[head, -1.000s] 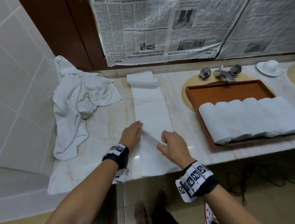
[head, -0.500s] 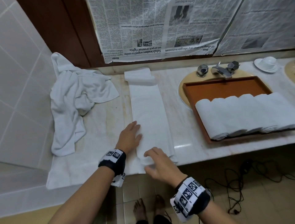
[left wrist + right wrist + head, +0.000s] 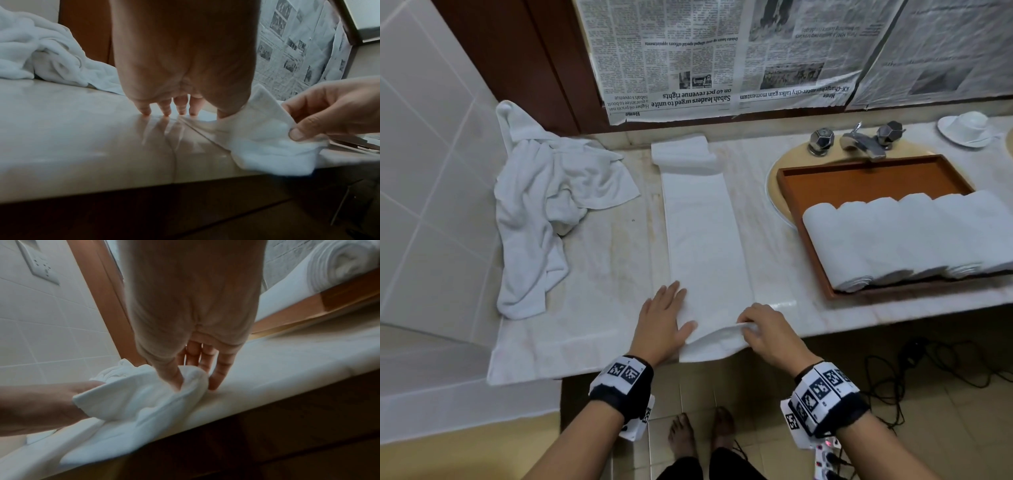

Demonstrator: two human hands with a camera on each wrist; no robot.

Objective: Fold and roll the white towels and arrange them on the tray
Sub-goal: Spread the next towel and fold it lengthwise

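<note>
1. Surface: pale marble counter (image 3: 599,274), glossy, with faint brownish staining and a seam near its front edge. Tiled floor below; bare feet and dark cables visible there.
2. Room: white tiled wall (image 3: 421,171) on the left, dark wood panel at the back, newspaper sheets (image 3: 722,51) taped up above the counter.
3. Back right: chrome tap (image 3: 859,142) with two faceted knobs; white cup on a saucer (image 3: 967,128) further right.
4. Wooden tray (image 3: 873,178) sits over the basin. A row of rolled towels (image 3: 907,236) lies side by side in its near half; the far half shows bare wood.
5. Loose towel pile (image 3: 544,212), crumpled, on the counter's left side against the tiled wall.
6. Folded towel (image 3: 705,240): long narrow strip, centre of counter, running from the back ledge to the front edge. Far end doubled over into a small lump; near end overhangs the counter edge.
7. Left hand (image 3: 662,322): fingers straight, slightly spread, palm down. Outer fingertips press the counter; thumb side rests on the strip's left edge.
8. Right hand (image 3: 765,332): thumb and fingers pinch the strip's near right corner, lifted off the counter into a curled flap. Remaining fingers extended, tips near the counter.
9. Both wrists carry black bands with printed marker squares.
</note>
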